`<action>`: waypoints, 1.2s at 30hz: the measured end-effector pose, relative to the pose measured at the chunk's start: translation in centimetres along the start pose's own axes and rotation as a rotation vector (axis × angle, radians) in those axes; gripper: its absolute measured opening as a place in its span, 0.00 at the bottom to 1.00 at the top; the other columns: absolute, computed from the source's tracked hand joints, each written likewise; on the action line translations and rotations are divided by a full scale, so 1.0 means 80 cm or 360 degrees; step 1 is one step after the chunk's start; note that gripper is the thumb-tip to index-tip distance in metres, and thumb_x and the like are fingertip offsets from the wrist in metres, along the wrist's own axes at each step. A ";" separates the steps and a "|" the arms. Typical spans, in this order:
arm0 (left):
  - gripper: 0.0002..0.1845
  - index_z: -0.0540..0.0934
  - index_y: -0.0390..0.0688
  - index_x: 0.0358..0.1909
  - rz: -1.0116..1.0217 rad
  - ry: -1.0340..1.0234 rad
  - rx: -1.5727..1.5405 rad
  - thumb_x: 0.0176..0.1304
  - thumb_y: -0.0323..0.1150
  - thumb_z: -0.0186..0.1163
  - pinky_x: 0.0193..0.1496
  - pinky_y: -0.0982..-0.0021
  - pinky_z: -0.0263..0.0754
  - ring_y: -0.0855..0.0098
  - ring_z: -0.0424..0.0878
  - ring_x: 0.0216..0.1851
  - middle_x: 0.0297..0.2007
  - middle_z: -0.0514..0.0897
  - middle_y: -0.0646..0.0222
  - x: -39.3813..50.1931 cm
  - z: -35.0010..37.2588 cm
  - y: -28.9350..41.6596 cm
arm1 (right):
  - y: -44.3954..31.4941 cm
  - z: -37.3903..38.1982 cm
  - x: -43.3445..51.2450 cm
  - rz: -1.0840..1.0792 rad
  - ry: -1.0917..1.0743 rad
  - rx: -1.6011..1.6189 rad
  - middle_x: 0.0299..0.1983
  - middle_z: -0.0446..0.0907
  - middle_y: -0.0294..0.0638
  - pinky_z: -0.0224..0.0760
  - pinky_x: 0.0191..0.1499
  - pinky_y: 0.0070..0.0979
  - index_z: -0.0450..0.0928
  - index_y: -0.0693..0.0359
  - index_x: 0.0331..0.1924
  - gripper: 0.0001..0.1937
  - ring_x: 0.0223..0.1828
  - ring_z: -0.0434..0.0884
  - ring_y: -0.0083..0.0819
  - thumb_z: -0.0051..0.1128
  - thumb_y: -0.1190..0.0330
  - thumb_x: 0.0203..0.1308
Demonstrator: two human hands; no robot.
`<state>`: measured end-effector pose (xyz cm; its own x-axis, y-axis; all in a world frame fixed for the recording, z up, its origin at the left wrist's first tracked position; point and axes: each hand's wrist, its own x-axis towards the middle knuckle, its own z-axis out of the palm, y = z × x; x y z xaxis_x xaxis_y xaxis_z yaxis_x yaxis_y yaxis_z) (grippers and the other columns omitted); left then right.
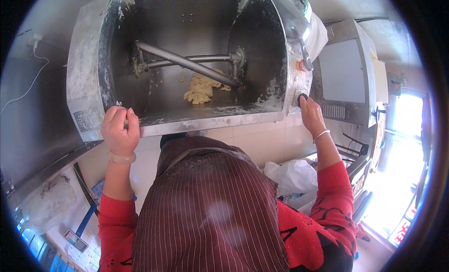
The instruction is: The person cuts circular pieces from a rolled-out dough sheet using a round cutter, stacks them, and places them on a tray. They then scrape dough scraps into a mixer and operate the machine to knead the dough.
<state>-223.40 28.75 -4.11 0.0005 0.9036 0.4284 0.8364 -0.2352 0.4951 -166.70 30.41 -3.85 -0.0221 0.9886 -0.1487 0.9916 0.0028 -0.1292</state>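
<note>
A steel dough mixer (210, 123) fills the upper middle of the view, its tub open towards me and smeared with flour. Inside, a lump of pale dough (200, 90) lies on the tub floor below the crossed metal mixing bars (186, 62). My left hand (121, 128) is curled at the tub's front left corner; a bit of something pale shows between its fingers, too small to name. On the mixer's right panel, my right hand (310, 112) has its fingers on a black knob (302, 97). A red button (301, 65) sits higher on that panel, partly behind a metal handle (307, 58).
To the right stands a metal cabinet (342, 68) with vents. A white plastic bag (293, 175) lies low at the right, near dark metal racks. At the lower left are a clear plastic bag (51, 203) and a blue-handled tool (86, 219). A white cable (35, 82) hangs on the left wall.
</note>
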 end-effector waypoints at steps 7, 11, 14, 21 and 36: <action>0.05 0.78 0.35 0.26 -0.0058 -0.0035 -0.0031 0.59 0.22 0.63 0.33 0.60 0.74 0.56 0.79 0.30 0.30 0.80 0.59 -0.001 -0.001 -0.001 | -0.081 -0.073 0.001 0.0225 0.0121 -0.0193 0.31 0.81 0.59 0.75 0.40 0.47 0.76 0.66 0.36 0.17 0.37 0.84 0.54 0.50 0.59 0.77; 0.05 0.78 0.35 0.27 -0.0032 -0.0006 -0.0053 0.59 0.23 0.63 0.33 0.61 0.74 0.56 0.79 0.30 0.30 0.81 0.59 0.000 -0.001 -0.001 | -0.190 -0.122 0.006 -0.0111 0.0233 0.0624 0.30 0.80 0.52 0.75 0.34 0.37 0.75 0.66 0.35 0.12 0.32 0.83 0.44 0.58 0.66 0.73; 0.04 0.79 0.35 0.27 -0.0024 -0.0004 -0.0037 0.58 0.22 0.64 0.33 0.61 0.75 0.57 0.79 0.30 0.31 0.81 0.59 0.002 -0.001 0.000 | -0.270 -0.094 0.035 -0.0691 -0.0212 0.0629 0.37 0.79 0.51 0.75 0.40 0.37 0.76 0.67 0.38 0.05 0.35 0.79 0.42 0.57 0.72 0.68; 0.03 0.79 0.36 0.28 -0.0052 -0.0073 -0.0036 0.57 0.22 0.64 0.34 0.61 0.75 0.57 0.80 0.32 0.31 0.81 0.59 0.005 -0.007 0.000 | -0.375 0.037 0.111 -0.1191 -0.0545 0.0175 0.40 0.82 0.54 0.79 0.49 0.43 0.78 0.69 0.40 0.08 0.46 0.82 0.53 0.56 0.74 0.59; 0.04 0.79 0.32 0.30 0.0009 -0.0086 -0.0039 0.63 0.23 0.61 0.36 0.60 0.75 0.55 0.80 0.33 0.34 0.81 0.55 0.000 -0.002 -0.002 | -0.052 -0.081 0.013 0.0570 -0.0151 0.0024 0.35 0.84 0.58 0.75 0.46 0.46 0.79 0.66 0.38 0.17 0.41 0.84 0.59 0.58 0.57 0.69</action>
<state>-223.59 28.72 -4.06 0.0353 0.9201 0.3901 0.8225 -0.2485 0.5116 -169.99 32.39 2.90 0.3134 0.9083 -0.2772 0.9367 -0.3437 -0.0672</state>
